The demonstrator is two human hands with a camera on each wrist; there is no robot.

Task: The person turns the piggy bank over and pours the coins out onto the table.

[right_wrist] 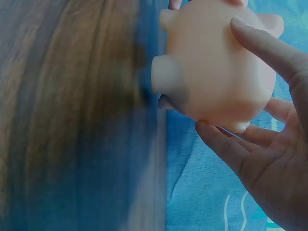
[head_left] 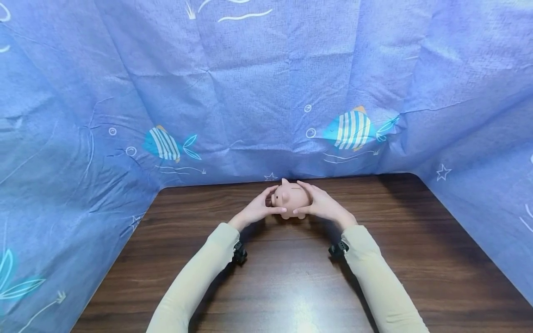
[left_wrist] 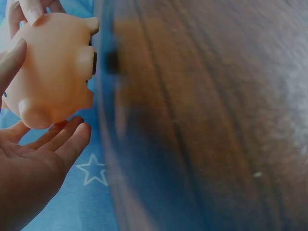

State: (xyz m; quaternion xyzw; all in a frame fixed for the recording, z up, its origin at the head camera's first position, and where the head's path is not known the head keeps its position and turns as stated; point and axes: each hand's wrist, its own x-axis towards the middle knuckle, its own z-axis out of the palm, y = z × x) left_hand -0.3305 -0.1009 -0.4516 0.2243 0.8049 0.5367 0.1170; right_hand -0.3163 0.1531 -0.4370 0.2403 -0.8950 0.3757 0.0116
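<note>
a table (head_left: 283,273) is forming what is looking like a makeshift, curtained-off booth; the views are not revealing whether a home, an office or a studio is surrounding it. blue fabric (head_left: 250,92) is hanging in creases beyond the table and along its left and right sides. its print is showing a sea theme: two striped turquoise fish (head_left: 354,128) are swimming left among white bubbles (head_left: 310,133) and outlined stars (head_left: 443,172). dark wood grain is filling the lower part of the head view, and light is reflecting there in a white glare. both wrist views are repeating the wood and cloth.
</note>
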